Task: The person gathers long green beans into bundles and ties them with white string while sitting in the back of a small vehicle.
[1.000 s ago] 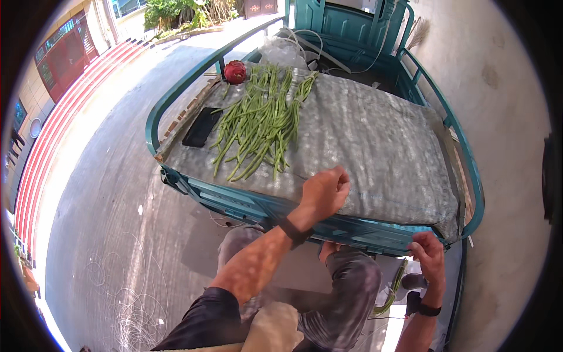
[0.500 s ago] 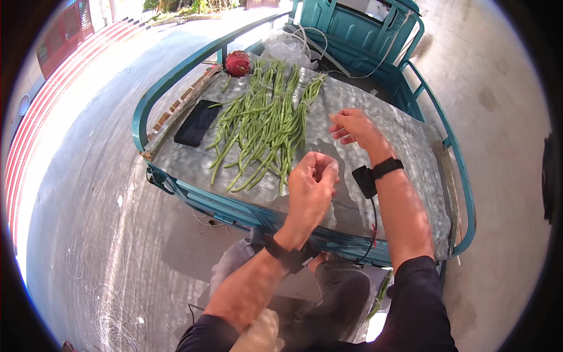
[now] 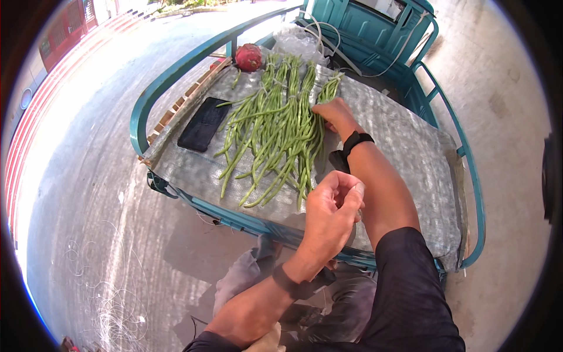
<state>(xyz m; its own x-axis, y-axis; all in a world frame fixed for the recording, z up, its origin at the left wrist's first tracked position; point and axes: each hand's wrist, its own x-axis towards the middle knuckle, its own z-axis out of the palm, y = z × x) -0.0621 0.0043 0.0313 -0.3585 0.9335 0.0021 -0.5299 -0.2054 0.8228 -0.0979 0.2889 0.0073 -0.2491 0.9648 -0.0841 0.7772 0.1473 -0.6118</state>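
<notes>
Long green beans [image 3: 272, 129] lie in several tied bundles, side by side on a grey sheet [image 3: 404, 141]. At the right edge of the beans, my right hand [image 3: 337, 116] has its fingers closed around the stems of the rightmost bundle [image 3: 329, 88]; the fingers are partly hidden by the hand. My left hand [image 3: 333, 205] is held over the sheet's near edge, thumb and fingers pinched together. Whatever it may hold is too small to make out. Dark bands sit on both wrists.
The sheet covers the bed of a teal cargo cart with side rails [image 3: 138, 120]. Left of the beans lies a black phone [image 3: 203, 124]. A red round fruit [image 3: 248, 57] and a clear plastic bag [image 3: 296, 42] are at the far end. Wooden slats [image 3: 186, 97] line the left side.
My right hand has moved left and away from me onto the rightmost beans and closed there. My left hand has shifted slightly right and nearer, still pinched.
</notes>
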